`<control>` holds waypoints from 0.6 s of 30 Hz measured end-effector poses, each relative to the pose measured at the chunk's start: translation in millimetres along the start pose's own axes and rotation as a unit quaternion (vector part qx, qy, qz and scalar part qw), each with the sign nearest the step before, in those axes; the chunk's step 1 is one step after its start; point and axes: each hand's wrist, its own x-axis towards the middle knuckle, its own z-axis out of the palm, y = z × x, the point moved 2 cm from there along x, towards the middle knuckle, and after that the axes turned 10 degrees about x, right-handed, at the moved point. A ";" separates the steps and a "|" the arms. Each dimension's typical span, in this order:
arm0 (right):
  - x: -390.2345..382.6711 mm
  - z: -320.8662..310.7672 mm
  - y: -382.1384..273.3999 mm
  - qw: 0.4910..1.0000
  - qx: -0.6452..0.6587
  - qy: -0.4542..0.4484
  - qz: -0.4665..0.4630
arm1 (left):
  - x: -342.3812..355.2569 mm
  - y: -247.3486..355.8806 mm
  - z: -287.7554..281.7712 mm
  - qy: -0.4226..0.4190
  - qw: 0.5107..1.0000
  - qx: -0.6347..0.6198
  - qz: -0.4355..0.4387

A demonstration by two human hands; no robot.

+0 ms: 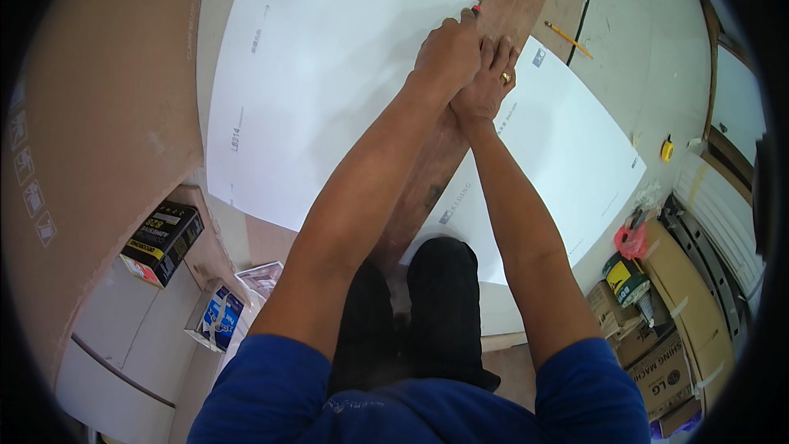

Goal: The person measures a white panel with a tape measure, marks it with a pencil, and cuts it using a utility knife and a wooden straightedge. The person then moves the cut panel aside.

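Observation:
A long brown wooden board [427, 189] lies slantwise across a large white sheet [329, 57] with faint print on its face. Sheet surface shows on both sides of the board. My left hand [448, 56] is closed at the board's left edge, near the sheet's far edge. From its fingers pokes a small red-and-black tool [476, 11]; the rest of it is hidden in the grip. Just to the right, my right hand [488, 80], with a ring on one finger, presses on the board with its fingers stretched out. The two hands are close together.
A yellow pencil [569, 39] lies beyond the sheet, near a dark cord [585, 8]. A yellow tape measure [666, 148] sits at the right. Cardboard boxes [662, 374] and a green-black can [626, 281] stand lower right. Large cardboard [107, 74] and a black box [164, 240] are left.

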 end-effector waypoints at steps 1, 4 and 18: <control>0.2 0.7 0.5 1.000 0.000 0.004 -0.004 | -3.1 -1.0 2.9 0.000 1.000 0.000 -0.003; 0.9 1.9 2.2 1.000 0.010 0.022 -0.015 | -19.7 -7.1 13.4 -0.013 1.000 0.001 -0.017; -0.4 3.0 -1.4 0.998 0.020 0.044 -0.032 | -162.7 -57.9 44.8 -0.074 0.995 0.043 -0.055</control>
